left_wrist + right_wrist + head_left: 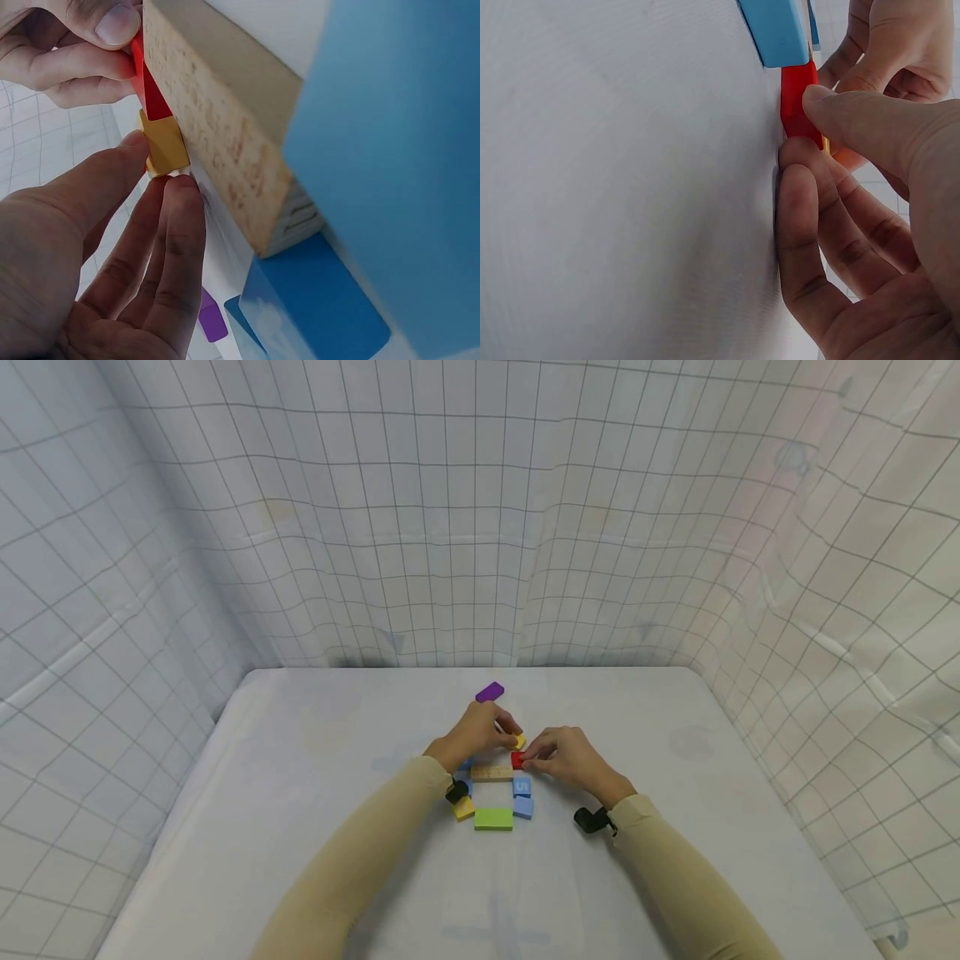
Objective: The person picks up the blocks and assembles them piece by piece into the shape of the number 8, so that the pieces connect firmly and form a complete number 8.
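Observation:
My left hand (477, 727) pinches a small yellow block (167, 146) between thumb and fingertips. Just nearer to me, my right hand (573, 757) holds a red block (799, 101) by thumb and fingers, low at the table surface. In the left wrist view the red and yellow blocks touch or nearly touch, beside a long plain wooden block (217, 127) with faint printing. From the head, that wooden bar lies left of the red block, above a blue block marked 5 (522, 787). Blue blocks (315, 300) at the left are partly hidden by my left wrist.
A light green block (493, 819) lies at the near side, between a second yellow block (464, 809) and a blue block (523, 807). Beyond my left hand lies a purple block (491, 691). Grid-patterned curtains (480, 527) surround the white table (300, 793).

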The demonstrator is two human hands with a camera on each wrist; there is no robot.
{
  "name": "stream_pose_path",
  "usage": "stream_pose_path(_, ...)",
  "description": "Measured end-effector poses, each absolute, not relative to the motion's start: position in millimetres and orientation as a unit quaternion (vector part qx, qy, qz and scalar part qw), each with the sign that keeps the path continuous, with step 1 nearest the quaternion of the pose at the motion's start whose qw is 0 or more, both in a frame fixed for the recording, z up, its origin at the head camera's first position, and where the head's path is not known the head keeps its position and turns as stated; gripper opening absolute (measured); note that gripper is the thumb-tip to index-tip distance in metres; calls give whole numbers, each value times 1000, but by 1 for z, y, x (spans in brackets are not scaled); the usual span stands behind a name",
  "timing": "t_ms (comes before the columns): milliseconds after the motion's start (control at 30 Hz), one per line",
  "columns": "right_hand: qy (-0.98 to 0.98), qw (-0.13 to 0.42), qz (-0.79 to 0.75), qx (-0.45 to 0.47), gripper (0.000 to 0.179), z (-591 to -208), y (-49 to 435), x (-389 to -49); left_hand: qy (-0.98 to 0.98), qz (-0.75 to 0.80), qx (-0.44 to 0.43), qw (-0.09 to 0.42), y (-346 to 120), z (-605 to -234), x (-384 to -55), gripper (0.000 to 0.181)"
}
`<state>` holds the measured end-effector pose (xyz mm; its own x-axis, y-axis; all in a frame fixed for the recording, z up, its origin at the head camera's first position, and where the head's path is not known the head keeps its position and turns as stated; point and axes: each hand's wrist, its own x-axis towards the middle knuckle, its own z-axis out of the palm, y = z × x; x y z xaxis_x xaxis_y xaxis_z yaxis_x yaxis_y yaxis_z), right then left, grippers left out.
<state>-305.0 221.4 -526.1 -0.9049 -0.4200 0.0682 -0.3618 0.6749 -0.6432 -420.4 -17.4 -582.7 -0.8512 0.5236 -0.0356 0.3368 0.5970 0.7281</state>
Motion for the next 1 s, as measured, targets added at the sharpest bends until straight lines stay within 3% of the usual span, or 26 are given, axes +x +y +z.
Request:
stream_pose_path(400, 914, 37, -339, -221, 6, -525, 221, -305, 885, 379, 234, 138, -17, -564, -405, 23)
stream_pose_path(600, 913, 38, -343, -220, 6, -526, 221, -305, 890, 365, 242, 125, -16, -523, -371, 20)
stream_pose_path(867, 914, 41, -344, -212, 9, -525, 221, -304, 893, 362, 235, 125, -16, -505, -356, 24)
stream_pose_path(1000, 916, 40, -340, -210, 9, -525, 221, -304, 893, 359, 241, 123, -19, -523, -371, 27)
